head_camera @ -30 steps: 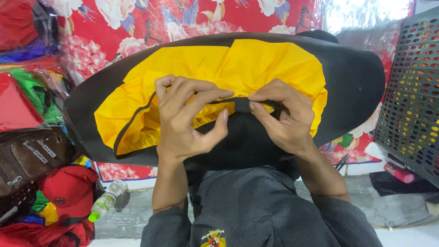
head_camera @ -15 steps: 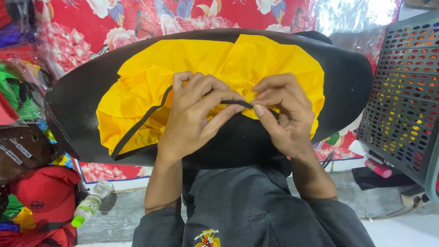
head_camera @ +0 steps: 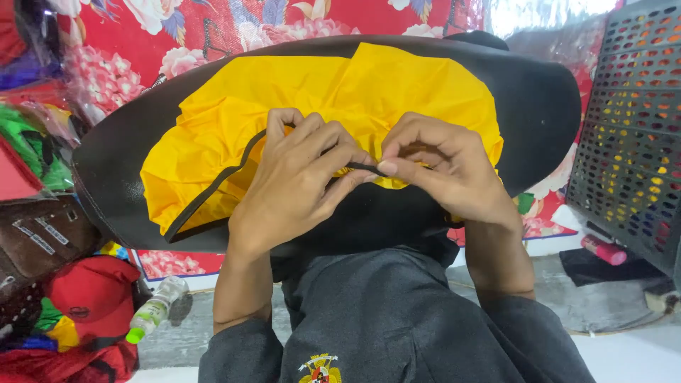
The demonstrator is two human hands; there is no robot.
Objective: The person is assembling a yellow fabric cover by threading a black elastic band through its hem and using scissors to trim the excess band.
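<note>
A large black leather-like piece point(head_camera: 539, 106) with a crumpled yellow fabric lining point(head_camera: 355, 85) lies across my lap. A thin black cord or edge trim point(head_camera: 213, 188) runs along the yellow fabric's lower border. My left hand point(head_camera: 291, 184) and my right hand point(head_camera: 440, 167) meet at the middle of that border, fingertips touching. Both pinch the black trim and the gathered yellow fabric between thumb and fingers. My grey sleeves and top point(head_camera: 397, 326) show below.
A black perforated crate point(head_camera: 631, 135) stands at the right, with a pink tube point(head_camera: 603, 250) below it. Red floral cloth point(head_camera: 213, 28) hangs behind. At the left are a brown bag point(head_camera: 39, 237), a red cap point(head_camera: 92, 301) and a small bottle with a green cap point(head_camera: 154, 311).
My hands have slid a little right and down along the fabric's edge, still pinching the black trim. The yellow lining is gathered more tightly under the fingers.
</note>
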